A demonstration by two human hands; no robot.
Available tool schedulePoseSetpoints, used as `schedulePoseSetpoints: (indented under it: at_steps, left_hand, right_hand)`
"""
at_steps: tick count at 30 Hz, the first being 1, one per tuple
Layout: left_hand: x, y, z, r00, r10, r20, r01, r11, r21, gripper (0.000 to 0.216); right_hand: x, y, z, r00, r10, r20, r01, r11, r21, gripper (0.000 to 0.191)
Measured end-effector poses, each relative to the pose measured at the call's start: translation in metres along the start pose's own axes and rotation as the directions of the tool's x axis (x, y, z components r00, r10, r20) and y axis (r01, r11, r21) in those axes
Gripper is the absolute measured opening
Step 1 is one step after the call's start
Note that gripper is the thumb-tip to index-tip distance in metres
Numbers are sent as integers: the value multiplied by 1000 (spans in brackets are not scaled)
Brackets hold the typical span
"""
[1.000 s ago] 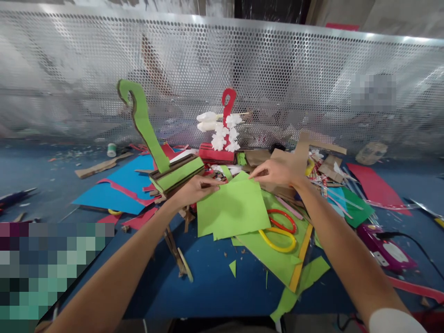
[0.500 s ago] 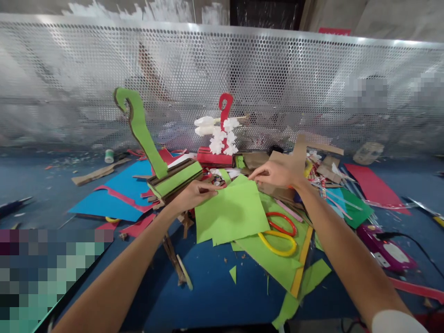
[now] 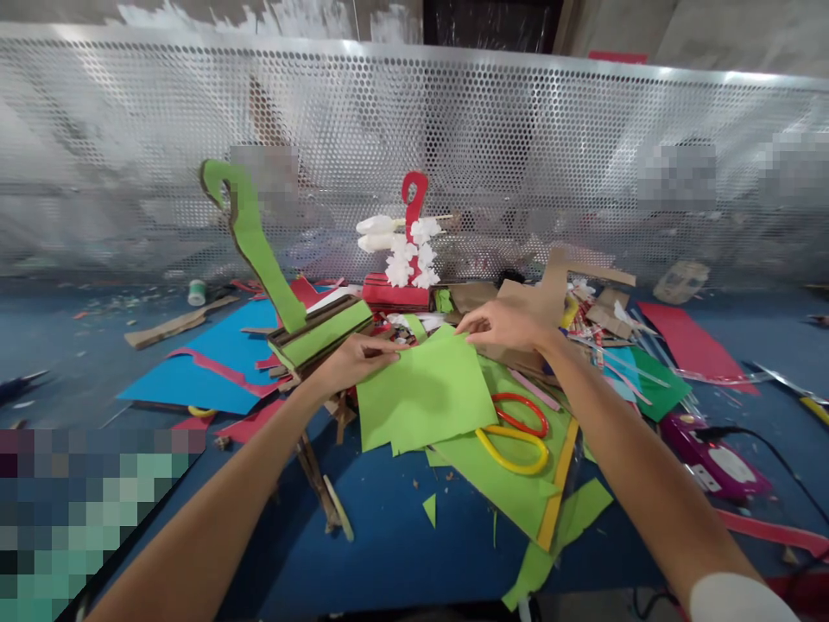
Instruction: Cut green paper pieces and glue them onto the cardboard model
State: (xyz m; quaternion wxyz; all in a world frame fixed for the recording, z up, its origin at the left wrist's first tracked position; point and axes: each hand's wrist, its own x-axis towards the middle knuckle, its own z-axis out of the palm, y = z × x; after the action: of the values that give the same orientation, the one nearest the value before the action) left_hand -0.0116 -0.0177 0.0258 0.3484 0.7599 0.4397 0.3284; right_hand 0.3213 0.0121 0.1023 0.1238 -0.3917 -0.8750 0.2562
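Note:
Both my hands pinch the far edge of a light green paper sheet [image 3: 424, 393] lying over other green paper on the blue table [image 3: 389, 536]. My left hand [image 3: 353, 358] grips its left corner, fingers closed. My right hand [image 3: 505, 324] grips its right corner, fingers closed. Just left of my left hand stands a cardboard model with a green curved neck [image 3: 256, 242] and a green-topped body [image 3: 317, 333]. Scissors with red and yellow handles [image 3: 518, 428] lie on the green paper beside the sheet.
A red cardboard model with white paper flowers [image 3: 405, 259] stands at the back. Blue paper [image 3: 207, 363], red scraps, cardboard pieces [image 3: 544, 294], a purple glue gun [image 3: 709, 458] with cable and a perforated metal screen [image 3: 453, 147] surround the work area.
The view has shifted slightly; both hands stay pinched on the green sheet, which has hardly moved.

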Motion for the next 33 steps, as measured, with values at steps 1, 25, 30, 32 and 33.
schedulePoseSetpoints:
  at_steps: [1,25,30,32,33]
  left_hand:
    - [0,0,0,1000,0,1,0,1000,0,66]
    - [2,-3,-4,998,45,41,-48,996,75,59]
    - [4,-16,-6,996,53,77,-61,992,108,61]
    - [4,-20,-6,995,49,90,-61,989,135,60]
    - [5,-21,-5,995,45,91,-58,987,150,61]
  right_hand:
    - [0,0,0,1000,1,0,-1,1000,5,31]
    - [5,5,5,1000,-12,-14,12,1000,-2,33]
    - [9,8,10,1000,0,-1,-1,1000,-25,35]
    - [11,9,12,1000,13,4,-13,998,-59,36]
    - [11,10,13,1000,19,7,-19,997,-79,36]
